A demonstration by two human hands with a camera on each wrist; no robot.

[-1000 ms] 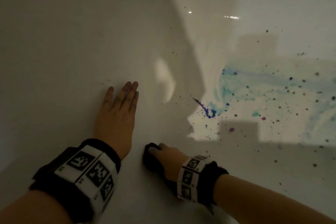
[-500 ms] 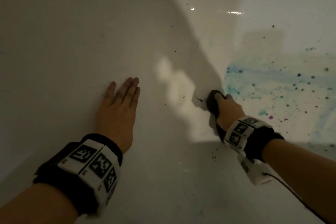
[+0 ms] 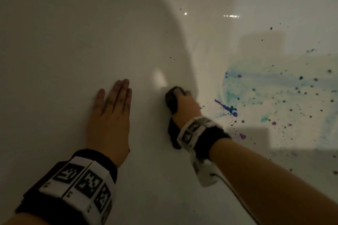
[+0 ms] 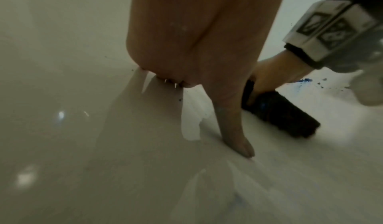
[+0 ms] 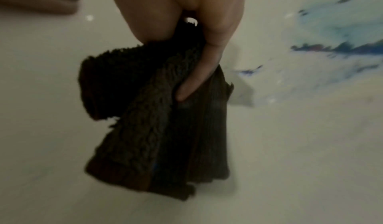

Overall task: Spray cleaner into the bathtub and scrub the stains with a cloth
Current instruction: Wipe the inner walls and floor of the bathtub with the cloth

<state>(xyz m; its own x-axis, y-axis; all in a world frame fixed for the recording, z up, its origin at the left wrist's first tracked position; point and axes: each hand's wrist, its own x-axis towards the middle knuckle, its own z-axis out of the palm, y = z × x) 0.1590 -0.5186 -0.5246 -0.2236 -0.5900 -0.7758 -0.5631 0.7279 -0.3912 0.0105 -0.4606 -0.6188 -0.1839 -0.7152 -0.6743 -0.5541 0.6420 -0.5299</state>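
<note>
R hand [image 3: 184,104] grips dark cloth [image 3: 172,100], fingers curled over it, thumb [image 5: 194,78] pressed along the folds in R wrist view. Cloth folded thick, pressed to white bathtub [image 3: 73,42] surface.

L hand [image 3: 109,115] flat on tub, fingers straight and together, holding nothing; fingertips [image 3: 124,83] smudged grey. L wrist view: thumb [image 4: 238,134] planted on the tub.

Vs 0.5 s ago: R hand + cloth pulled back from the edge of the blue-green smear [image 3: 274,93] toward L hand. 1.0 s ago the cloth sat lower, near the L wrist; now it is level with L knuckles. L hand unchanged in both. Dark blue streak [image 3: 225,107], covered by the cloth 0.5 s ago, shows again.

Cloth vs L hand: just beside, to its R, not touching; a strip of bare tub between. In L wrist view the cloth [image 4: 279,112] lies right behind the thumb.

Blue streak + smear: on far side of cloth from L hand, streak near R wrist. Purple and dark specks [image 3: 274,123] scattered beyond, in the lit patch. Both wrists carry black bands w/ coded marker tags [image 3: 80,182].
</note>
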